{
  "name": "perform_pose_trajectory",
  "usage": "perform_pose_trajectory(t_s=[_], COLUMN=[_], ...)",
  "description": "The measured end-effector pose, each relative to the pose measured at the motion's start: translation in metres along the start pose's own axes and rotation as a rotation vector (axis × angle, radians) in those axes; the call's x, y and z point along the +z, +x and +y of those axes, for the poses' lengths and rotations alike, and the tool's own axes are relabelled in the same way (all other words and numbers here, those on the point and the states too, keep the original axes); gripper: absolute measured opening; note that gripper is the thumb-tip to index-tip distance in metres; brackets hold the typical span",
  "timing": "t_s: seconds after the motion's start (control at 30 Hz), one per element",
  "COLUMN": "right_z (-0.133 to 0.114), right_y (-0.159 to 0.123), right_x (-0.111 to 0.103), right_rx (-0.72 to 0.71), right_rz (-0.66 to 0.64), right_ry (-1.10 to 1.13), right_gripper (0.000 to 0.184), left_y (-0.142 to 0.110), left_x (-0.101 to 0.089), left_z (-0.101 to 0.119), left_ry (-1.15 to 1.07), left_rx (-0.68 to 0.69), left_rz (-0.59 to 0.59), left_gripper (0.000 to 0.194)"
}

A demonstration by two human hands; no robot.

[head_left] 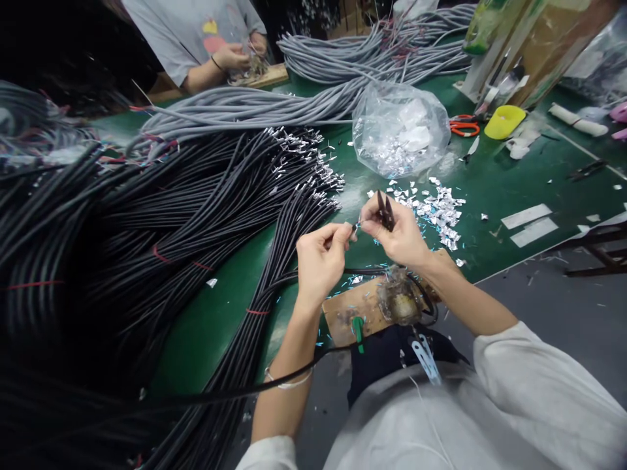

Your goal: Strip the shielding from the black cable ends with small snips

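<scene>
My left hand (321, 258) is closed in a pinch on the end of a black cable (355, 228). Thin wire ends poke out of the cable toward my other hand. With its thumb and forefinger at those wires, my right hand (394, 228) also grips dark-bladed snips (385, 210), whose blades point up and away from the wires. Just below both hands lies a wooden board (350, 307) carrying a small grimy device (402, 300) and a green lever (358, 329). Scraps of silver foil (443, 212) and blue insulation bits are scattered beyond my right hand.
Bundles of black cables (196, 215) with stripped ends cover the left side. Grey cables (245, 108) run across the back. A clear bag (401, 127) of foil scraps, orange-handled scissors (464, 125) and a yellow container (504, 123) stand right. Across the table, a person's hands (240, 57) work.
</scene>
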State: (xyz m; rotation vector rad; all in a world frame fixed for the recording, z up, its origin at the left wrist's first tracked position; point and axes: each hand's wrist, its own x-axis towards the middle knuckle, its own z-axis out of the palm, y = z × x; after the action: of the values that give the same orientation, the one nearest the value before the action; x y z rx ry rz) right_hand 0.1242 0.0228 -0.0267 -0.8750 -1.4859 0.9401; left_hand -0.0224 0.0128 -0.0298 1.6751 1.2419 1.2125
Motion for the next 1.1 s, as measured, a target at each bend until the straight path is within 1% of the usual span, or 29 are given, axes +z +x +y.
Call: perform_pose_trajectory(t_s=[0.07,0.1,0.2,0.3,0.33,0.37,0.47,0.5,0.57,0.67,0.8,0.87,0.9,0.93,1.0,1.07,1.1], right_z=[-0.002,-0.002,0.001,0.002,0.001,0.000,-0.004,-0.004,-0.003,-0.001,-0.002,-0.003,-0.003,-0.002,0.000,0.001,0.001], right_y=[-0.001,-0.002,-0.001,0.001,0.001,0.001,-0.001,-0.001,-0.002,-0.001,0.002,0.003,0.004,0.005,0.006,0.008,0.008], right_x=[0.000,0.001,-0.001,-0.005,-0.006,-0.007,-0.004,-0.003,-0.001,-0.003,-0.007,-0.010,-0.012,-0.015,-0.022,-0.027,-0.027], right_rx=[-0.131,-0.156,-0.143,-0.120,-0.121,-0.109,-0.111,-0.114,-0.124,-0.179,-0.258,-0.286,-0.295,-0.300,-0.296,-0.285,-0.256], right_rz=[0.082,0.113,0.191,0.368,0.398,0.375,0.199,0.162,0.133,0.101,-0.037,-0.052,-0.017,0.051,0.265,0.510,0.558], right_ry=[-0.208,-0.263,-0.271,-0.228,-0.217,-0.218,-0.223,-0.214,-0.189,-0.182,-0.136,-0.203,-0.267,-0.335,-0.423,-0.413,-0.401], right_gripper=[0.013,0.013,0.012,0.010,0.010,0.011,0.016,0.017,0.019,0.014,0.012,0.011,0.011,0.011,0.011,0.011,0.014], left_y=[0.000,-0.001,-0.002,-0.004,-0.004,-0.004,-0.005,-0.005,-0.006,-0.007,-0.005,-0.005,-0.004,-0.005,-0.005,-0.006,-0.006], left_x=[-0.001,-0.001,-0.001,-0.001,-0.002,-0.002,-0.002,-0.002,-0.001,-0.001,-0.001,-0.001,-0.001,-0.001,-0.002,-0.004,-0.005], left_z=[0.000,0.001,0.003,0.004,0.004,0.005,0.007,0.007,0.010,0.011,0.009,0.008,0.007,0.007,0.007,0.008,0.008], left_ry=[-0.087,-0.116,-0.146,-0.166,-0.175,-0.181,-0.169,-0.157,-0.125,-0.079,-0.059,-0.064,-0.064,-0.065,-0.086,-0.137,-0.166], left_rx=[-0.069,-0.086,-0.102,-0.104,-0.103,-0.104,-0.114,-0.117,-0.113,-0.101,-0.114,-0.122,-0.125,-0.128,-0.131,-0.137,-0.143], left_rz=[-0.079,-0.097,-0.090,-0.032,-0.014,-0.003,-0.009,-0.005,0.017,0.038,-0.005,-0.024,-0.028,-0.029,-0.020,-0.010,-0.013], left_gripper=[0.037,0.038,0.038,0.036,0.035,0.035,0.035,0.035,0.033,0.033,0.037,0.038,0.038,0.038,0.038,0.038,0.039])
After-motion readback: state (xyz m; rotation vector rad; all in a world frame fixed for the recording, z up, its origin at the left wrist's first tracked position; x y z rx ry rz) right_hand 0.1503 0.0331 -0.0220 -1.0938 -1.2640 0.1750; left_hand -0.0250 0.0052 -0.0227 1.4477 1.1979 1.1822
